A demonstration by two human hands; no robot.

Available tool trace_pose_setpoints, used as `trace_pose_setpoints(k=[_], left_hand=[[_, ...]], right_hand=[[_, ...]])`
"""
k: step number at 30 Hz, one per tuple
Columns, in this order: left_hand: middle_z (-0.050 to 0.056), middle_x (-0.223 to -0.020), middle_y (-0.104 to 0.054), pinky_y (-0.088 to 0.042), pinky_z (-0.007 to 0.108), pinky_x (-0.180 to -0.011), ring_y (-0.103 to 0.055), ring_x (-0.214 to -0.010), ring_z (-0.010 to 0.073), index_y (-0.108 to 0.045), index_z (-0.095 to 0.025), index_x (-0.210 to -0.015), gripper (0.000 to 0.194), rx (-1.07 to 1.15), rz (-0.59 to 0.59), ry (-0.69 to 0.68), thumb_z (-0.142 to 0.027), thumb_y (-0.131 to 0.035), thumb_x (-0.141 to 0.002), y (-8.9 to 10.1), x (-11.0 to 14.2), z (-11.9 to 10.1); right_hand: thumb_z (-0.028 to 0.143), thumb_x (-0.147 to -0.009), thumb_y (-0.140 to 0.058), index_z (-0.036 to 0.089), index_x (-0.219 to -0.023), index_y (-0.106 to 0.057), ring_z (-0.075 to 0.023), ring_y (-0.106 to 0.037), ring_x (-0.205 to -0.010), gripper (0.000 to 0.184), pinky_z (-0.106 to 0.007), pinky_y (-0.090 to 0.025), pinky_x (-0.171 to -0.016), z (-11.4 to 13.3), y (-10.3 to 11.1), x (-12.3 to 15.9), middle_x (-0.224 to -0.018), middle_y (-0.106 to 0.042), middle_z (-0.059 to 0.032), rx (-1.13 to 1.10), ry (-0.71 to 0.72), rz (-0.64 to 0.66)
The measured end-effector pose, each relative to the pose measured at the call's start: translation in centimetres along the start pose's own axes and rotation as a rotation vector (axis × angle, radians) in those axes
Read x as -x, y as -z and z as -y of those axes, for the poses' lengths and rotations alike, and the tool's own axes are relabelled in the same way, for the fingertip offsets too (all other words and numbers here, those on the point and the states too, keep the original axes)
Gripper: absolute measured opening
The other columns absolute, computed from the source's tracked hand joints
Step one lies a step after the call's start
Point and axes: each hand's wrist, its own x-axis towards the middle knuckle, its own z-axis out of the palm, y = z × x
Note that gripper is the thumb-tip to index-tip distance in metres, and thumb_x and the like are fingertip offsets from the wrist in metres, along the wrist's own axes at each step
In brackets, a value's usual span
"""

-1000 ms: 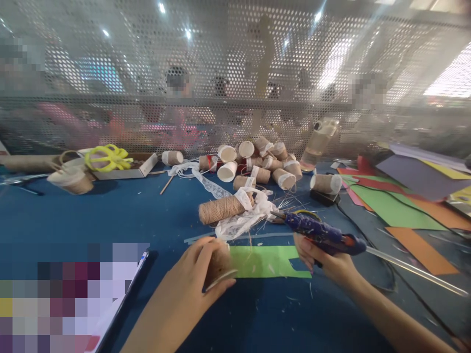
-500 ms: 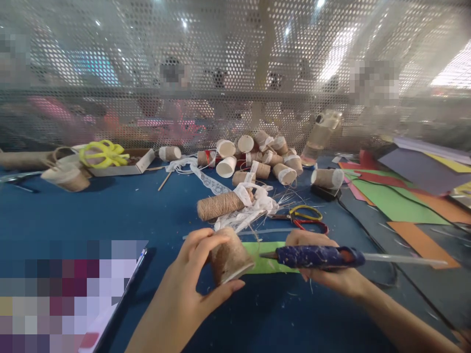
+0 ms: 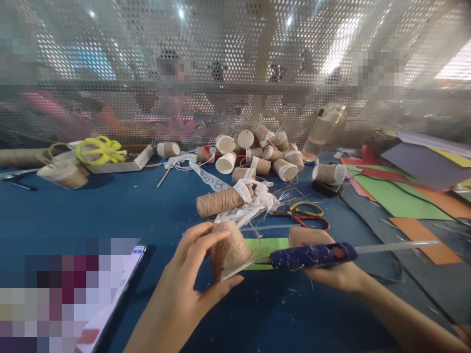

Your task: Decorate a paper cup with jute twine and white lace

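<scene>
Between the thumb and fingers of my left hand (image 3: 195, 267) is a twine-covered paper cup (image 3: 231, 251), tilted, with its pale rim facing down to the right. My right hand (image 3: 327, 272) is wrapped round a dark blue glue gun (image 3: 312, 256), and a clear glue stick (image 3: 397, 246) juts from its back end. The gun's nozzle points left and reaches the cup's right side near the rim; whether it touches cannot be made out. Under the nozzle a strip of green paper (image 3: 268, 246) lies on the blue table. A loose end of twine sticks up behind the cup.
Beyond my hands lie a twine roll (image 3: 221, 202), white lace (image 3: 259, 201) and scissors (image 3: 307, 215). Several wrapped cups (image 3: 261, 165) are heaped at the back, beside a bottle (image 3: 324, 132). A phone (image 3: 117, 294) stands at left; coloured paper (image 3: 401, 196) and a black cord (image 3: 362, 220) lie right.
My right hand has brought the glue gun left and slightly down, so its nozzle is now at the cup's edge. The cup has turned a little in my left hand.
</scene>
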Motion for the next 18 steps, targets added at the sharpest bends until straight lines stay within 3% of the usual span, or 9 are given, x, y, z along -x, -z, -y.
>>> trace_pose_setpoints(k=[8,18], left_hand=[[0.008,-0.137,-0.059,-0.06,0.042,-0.1,-0.064,-0.126,0.0278,-0.049,-0.035,-0.135,0.047,-0.086,0.009,-0.103,-0.053,-0.062,-0.094,0.15,-0.31,-0.1],[0.007,-0.138,-0.059,-0.06,0.035,-0.098,-0.063,-0.127,0.0246,-0.051,-0.033,-0.133,0.041,-0.075,0.018,-0.118,-0.049,-0.06,-0.097,0.05,-0.46,-0.46]], right_hand=[[0.018,-0.078,-0.056,0.021,-0.068,-0.041,-0.0118,-0.037,-0.06,0.018,-0.027,-0.027,-0.055,0.43,-0.21,-0.25,-0.068,-0.043,0.0029,0.007,-0.008,0.018],[0.017,-0.076,-0.054,0.021,-0.066,-0.037,-0.0114,-0.036,-0.059,0.02,-0.027,-0.026,-0.054,0.66,-0.28,-0.41,-0.066,-0.042,0.0034,0.039,-0.015,0.03]])
